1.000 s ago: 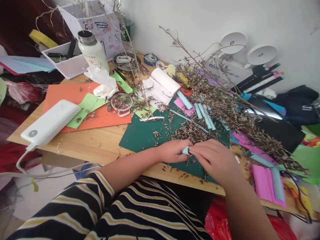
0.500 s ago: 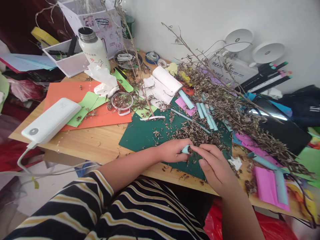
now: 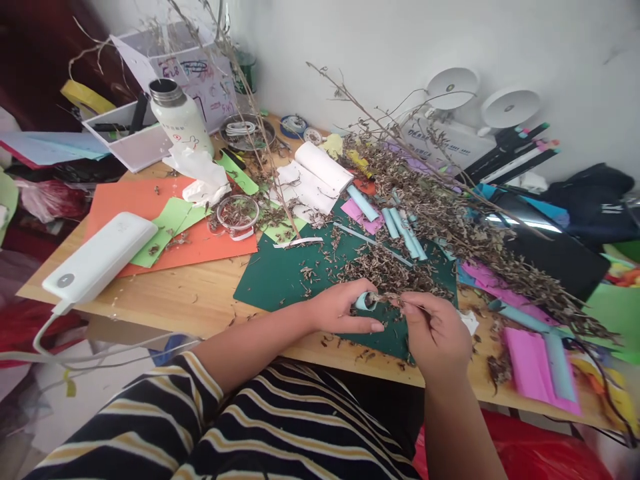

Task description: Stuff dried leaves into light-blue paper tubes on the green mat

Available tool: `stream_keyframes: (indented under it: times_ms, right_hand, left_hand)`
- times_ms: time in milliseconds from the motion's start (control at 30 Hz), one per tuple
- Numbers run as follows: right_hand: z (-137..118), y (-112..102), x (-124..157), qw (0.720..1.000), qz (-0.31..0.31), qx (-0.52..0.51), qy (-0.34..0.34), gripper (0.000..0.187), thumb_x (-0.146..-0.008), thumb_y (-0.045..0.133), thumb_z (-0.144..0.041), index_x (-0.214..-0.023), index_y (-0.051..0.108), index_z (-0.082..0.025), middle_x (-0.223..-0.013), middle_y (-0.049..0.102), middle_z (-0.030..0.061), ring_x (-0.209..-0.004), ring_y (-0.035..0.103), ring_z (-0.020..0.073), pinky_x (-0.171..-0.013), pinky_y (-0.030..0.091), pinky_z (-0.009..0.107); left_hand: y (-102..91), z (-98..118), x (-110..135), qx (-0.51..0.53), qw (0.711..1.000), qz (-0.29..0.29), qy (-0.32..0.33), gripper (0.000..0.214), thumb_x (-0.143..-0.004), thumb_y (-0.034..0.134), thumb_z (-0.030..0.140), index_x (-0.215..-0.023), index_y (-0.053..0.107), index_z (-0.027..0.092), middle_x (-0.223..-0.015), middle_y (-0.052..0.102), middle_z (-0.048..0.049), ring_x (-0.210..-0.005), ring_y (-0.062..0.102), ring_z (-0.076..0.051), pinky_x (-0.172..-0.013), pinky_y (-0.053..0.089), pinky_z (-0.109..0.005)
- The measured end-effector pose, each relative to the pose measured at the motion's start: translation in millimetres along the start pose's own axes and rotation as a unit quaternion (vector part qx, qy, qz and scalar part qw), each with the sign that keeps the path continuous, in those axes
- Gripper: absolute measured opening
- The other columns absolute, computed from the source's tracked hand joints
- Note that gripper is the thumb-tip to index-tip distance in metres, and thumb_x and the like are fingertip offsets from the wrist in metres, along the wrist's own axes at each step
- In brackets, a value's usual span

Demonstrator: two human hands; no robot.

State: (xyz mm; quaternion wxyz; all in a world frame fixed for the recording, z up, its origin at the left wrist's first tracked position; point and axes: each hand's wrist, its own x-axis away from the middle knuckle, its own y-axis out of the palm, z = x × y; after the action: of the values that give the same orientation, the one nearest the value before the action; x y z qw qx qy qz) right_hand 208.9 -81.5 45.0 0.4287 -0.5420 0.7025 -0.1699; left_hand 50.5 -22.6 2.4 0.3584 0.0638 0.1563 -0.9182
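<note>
A short light-blue paper tube (image 3: 367, 301) sits in my left hand (image 3: 341, 308), its open end facing right, with the thumb stretched out below it. My right hand (image 3: 437, 328) pinches a bit of dried leaves (image 3: 391, 300) just outside the tube's mouth. Behind both hands a loose heap of dried leaves (image 3: 387, 270) lies on the dark green sheet (image 3: 280, 280). Several more blue paper tubes (image 3: 407, 230) rest beyond the heap, next to a bundle of dried plant stems (image 3: 440, 207).
On the left, a white power bank (image 3: 100, 257) with a cable lies partly over orange paper (image 3: 200, 250). A white bottle (image 3: 180, 120) stands behind, uncapped. Pink paper (image 3: 530, 370) is at the right, near the table's front edge. A white roll (image 3: 323, 167) lies at the back.
My right hand has drawn back from the tube's mouth to the right and now pinches dried leaves. My left hand still holds the tube, its thumb now extended. The view has shifted slightly.
</note>
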Motion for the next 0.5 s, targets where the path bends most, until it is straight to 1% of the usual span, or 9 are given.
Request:
stream_keyframes:
  times_ms: [100, 167, 233, 300, 367, 400, 467, 500]
  right_hand:
    - [3, 1, 4, 0.995, 0.057, -0.069, 0.047, 0.011, -0.074, 0.051, -0.017, -0.082, 0.056, -0.024, -0.076, 0.062, 0.0004, -0.069, 0.059, 0.0139, -0.061, 0.047, 0.028]
    - [4, -1, 5, 0.989, 0.084, -0.111, 0.054, 0.012, -0.075, 0.050, -0.016, -0.083, 0.055, -0.023, -0.078, 0.061, 0.0006, -0.068, 0.059, 0.0131, -0.061, 0.048, 0.027]
    - [3, -3, 5, 0.988, 0.086, -0.119, 0.040, 0.013, -0.076, 0.047, -0.015, -0.083, 0.055, -0.023, -0.078, 0.061, 0.0009, -0.068, 0.059, 0.0125, -0.060, 0.048, 0.027]
    - [2, -5, 4, 0.994, 0.067, -0.089, 0.019, 0.014, -0.077, 0.045, -0.015, -0.082, 0.056, -0.022, -0.078, 0.062, 0.0015, -0.070, 0.059, 0.0126, -0.061, 0.048, 0.027]
    - [2, -6, 4, 0.997, 0.045, -0.055, 0.001, 0.014, -0.078, 0.044, -0.016, -0.081, 0.056, -0.021, -0.077, 0.062, 0.0023, -0.072, 0.058, 0.0131, -0.060, 0.048, 0.026]
    - [1, -5, 4, 0.998, 0.038, -0.043, -0.007, 0.013, -0.077, 0.045, -0.016, -0.081, 0.056, -0.021, -0.077, 0.062, 0.0027, -0.072, 0.058, 0.0134, -0.060, 0.048, 0.027]
    - [1, -4, 5, 0.999, 0.031, -0.027, -0.022, 0.010, -0.076, 0.047, -0.017, -0.079, 0.056, -0.021, -0.077, 0.062, 0.0031, -0.071, 0.058, 0.0138, -0.059, 0.048, 0.027]
    - [0, -3, 5, 0.999, 0.031, -0.024, -0.029, 0.009, -0.076, 0.049, -0.018, -0.078, 0.056, -0.021, -0.076, 0.062, 0.0031, -0.070, 0.058, 0.0138, -0.058, 0.047, 0.027]
  left_hand:
    - [0.0, 4, 2, 0.035, 0.996, 0.076, -0.017, 0.027, -0.070, 0.053, 0.040, -0.074, 0.041, 0.016, -0.064, 0.042, 0.0018, -0.056, 0.040, -0.009, -0.054, 0.034, -0.021]
    - [-1.6, 7, 4, 0.053, 0.990, 0.129, -0.023, 0.026, -0.071, 0.053, 0.039, -0.070, 0.040, 0.017, -0.061, 0.041, 0.0026, -0.053, 0.038, -0.008, -0.052, 0.033, -0.022]
    - [-5.6, 11, 4, 0.059, 0.984, 0.167, -0.025, 0.025, -0.071, 0.053, 0.038, -0.071, 0.041, 0.017, -0.061, 0.041, 0.0029, -0.051, 0.038, -0.008, -0.051, 0.032, -0.021]
    - [-11.1, 19, 3, 0.042, 0.981, 0.189, -0.019, 0.023, -0.071, 0.054, 0.036, -0.071, 0.043, 0.017, -0.060, 0.042, 0.0028, -0.051, 0.038, -0.008, -0.050, 0.032, -0.021]
    - [-16.4, 30, 0, -0.007, 0.981, 0.194, 0.006, 0.022, -0.070, 0.056, 0.036, -0.069, 0.044, 0.017, -0.061, 0.044, 0.0013, -0.054, 0.041, -0.009, -0.052, 0.034, -0.022]
    - [-18.3, 37, -3, -0.040, 0.982, 0.186, 0.023, 0.023, -0.069, 0.057, 0.036, -0.068, 0.046, 0.017, -0.063, 0.046, 0.0001, -0.058, 0.043, -0.011, -0.055, 0.036, -0.023]
    - [-20.3, 48, -10, -0.102, 0.982, 0.150, 0.053, 0.023, -0.067, 0.059, 0.038, -0.069, 0.049, 0.017, -0.069, 0.051, -0.0030, -0.068, 0.048, -0.014, -0.064, 0.039, -0.025]
    - [-20.3, 52, -15, -0.125, 0.983, 0.123, 0.061, 0.024, -0.067, 0.060, 0.039, -0.072, 0.051, 0.017, -0.074, 0.054, -0.0046, -0.074, 0.049, -0.016, -0.068, 0.039, -0.026]
